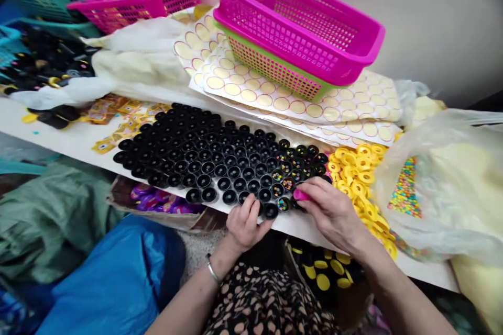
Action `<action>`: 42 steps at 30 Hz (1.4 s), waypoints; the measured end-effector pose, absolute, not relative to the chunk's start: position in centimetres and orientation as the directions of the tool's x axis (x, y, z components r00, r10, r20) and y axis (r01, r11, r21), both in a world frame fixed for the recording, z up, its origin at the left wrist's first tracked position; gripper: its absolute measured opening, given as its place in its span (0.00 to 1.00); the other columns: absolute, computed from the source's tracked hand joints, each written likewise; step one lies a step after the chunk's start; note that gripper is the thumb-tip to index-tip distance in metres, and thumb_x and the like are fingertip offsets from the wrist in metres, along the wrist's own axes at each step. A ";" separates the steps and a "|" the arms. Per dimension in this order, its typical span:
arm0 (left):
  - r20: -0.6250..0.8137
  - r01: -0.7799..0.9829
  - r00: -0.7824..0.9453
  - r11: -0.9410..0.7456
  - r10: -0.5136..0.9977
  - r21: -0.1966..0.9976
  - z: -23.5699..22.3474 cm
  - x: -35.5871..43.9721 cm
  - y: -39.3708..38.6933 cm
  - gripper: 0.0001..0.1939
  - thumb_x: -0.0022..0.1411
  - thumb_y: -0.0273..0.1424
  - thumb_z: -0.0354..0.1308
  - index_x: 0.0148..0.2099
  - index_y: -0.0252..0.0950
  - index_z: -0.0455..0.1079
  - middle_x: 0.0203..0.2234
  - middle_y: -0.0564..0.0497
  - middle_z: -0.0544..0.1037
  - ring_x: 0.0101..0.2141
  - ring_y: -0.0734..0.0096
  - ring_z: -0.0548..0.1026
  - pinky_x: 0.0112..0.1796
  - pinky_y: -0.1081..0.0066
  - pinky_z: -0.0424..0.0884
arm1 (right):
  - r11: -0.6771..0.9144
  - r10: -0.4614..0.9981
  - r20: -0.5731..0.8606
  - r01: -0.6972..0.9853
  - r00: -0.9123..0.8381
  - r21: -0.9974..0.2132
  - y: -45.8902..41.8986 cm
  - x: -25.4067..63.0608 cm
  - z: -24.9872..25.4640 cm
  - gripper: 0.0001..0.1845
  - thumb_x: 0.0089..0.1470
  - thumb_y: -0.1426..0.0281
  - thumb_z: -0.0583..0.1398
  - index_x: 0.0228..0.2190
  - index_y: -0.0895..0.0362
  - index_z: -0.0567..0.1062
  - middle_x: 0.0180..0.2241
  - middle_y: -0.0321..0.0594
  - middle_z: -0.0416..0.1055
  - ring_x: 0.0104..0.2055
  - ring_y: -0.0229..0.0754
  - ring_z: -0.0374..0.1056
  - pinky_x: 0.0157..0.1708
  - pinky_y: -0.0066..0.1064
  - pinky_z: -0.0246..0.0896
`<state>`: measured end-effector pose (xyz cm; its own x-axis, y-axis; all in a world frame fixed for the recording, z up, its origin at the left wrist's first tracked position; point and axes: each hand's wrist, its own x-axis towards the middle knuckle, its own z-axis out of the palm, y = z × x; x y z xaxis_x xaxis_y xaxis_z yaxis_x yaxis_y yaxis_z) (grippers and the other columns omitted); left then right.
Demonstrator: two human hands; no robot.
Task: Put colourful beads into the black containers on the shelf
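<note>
Across the white tabletop [70, 141] sits a big packed block of little black cups [230, 160], open side up, and the ones toward the right end have colorful beads [288, 183] in them. Left hand [245, 222] is at the front edge of the block, fingers curled by the nearest cups, but honestly can't tell if it's gripping one. Right hand [332, 212] is well apart from it, fingertips pinched on a small pink piece [302, 195] right over the bead-filled end. Just beside that hand there's a heap of yellow plastic pieces [365, 177], then a clear plastic bag [451, 167] with more beads showing through. Behind the cups, a pink basket [275, 31] is nested in a green basket [271, 65], both sitting on sheets of round stickers [243, 95]. Below the front edge, a box holds purple packets [167, 203].
</note>
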<state>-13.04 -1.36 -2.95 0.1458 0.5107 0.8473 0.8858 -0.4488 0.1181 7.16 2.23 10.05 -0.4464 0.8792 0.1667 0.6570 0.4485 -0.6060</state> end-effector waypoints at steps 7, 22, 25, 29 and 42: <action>0.848 0.870 0.149 -0.476 0.508 0.132 -3.4 -13.2 -1.6 0.30 0.49 0.38 0.65 0.51 0.27 0.63 0.40 0.34 0.75 0.35 0.62 0.74 0.32 0.68 0.70 | 0.586 0.810 0.002 0.809 -0.587 -0.031 3.9 3.8 9.7 0.11 0.52 0.80 0.54 0.34 0.58 0.75 0.34 0.43 0.68 0.35 0.45 0.59 0.33 0.35 0.54; 0.851 0.857 0.145 -0.494 0.505 0.147 -3.2 -13.3 -1.4 0.28 0.53 0.39 0.62 0.51 0.28 0.63 0.38 0.35 0.76 0.33 0.64 0.74 0.29 0.69 0.69 | 0.257 0.843 0.538 0.858 0.026 -0.445 2.3 13.6 10.3 0.08 0.53 0.68 0.60 0.37 0.54 0.74 0.36 0.42 0.69 0.37 0.43 0.67 0.38 0.36 0.63; 0.852 0.857 0.150 -0.496 0.502 0.142 -3.3 -13.3 -1.4 0.28 0.53 0.39 0.62 0.51 0.28 0.63 0.38 0.35 0.76 0.33 0.64 0.74 0.29 0.69 0.69 | -0.136 0.796 0.527 0.937 0.297 -0.322 1.8 19.5 9.8 0.05 0.46 0.69 0.64 0.29 0.55 0.76 0.30 0.43 0.68 0.29 0.43 0.65 0.28 0.36 0.60; 0.854 0.863 0.148 -0.487 0.498 0.134 -3.4 -13.3 -1.3 0.31 0.50 0.38 0.65 0.52 0.28 0.62 0.39 0.35 0.76 0.33 0.63 0.75 0.30 0.69 0.70 | -0.269 0.958 0.118 0.961 0.261 0.060 2.9 23.7 8.6 0.04 0.43 0.71 0.60 0.20 0.53 0.73 0.27 0.45 0.68 0.27 0.43 0.61 0.20 0.34 0.46; 0.884 0.874 0.178 -0.483 0.432 0.060 -3.5 -13.5 -0.3 0.37 0.42 0.36 0.71 0.52 0.26 0.64 0.38 0.34 0.76 0.33 0.62 0.75 0.32 0.69 0.71 | -0.087 0.869 0.078 0.306 0.488 -0.948 2.8 24.1 5.4 0.15 0.31 0.69 0.67 0.28 0.57 0.76 0.25 0.35 0.72 0.26 0.38 0.66 0.27 0.30 0.63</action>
<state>-13.45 -0.35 -3.54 0.1781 0.4318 0.8842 0.8737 -0.4827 0.0598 24.05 2.80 5.45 0.4879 0.8694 0.0778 0.3064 -0.0871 -0.9479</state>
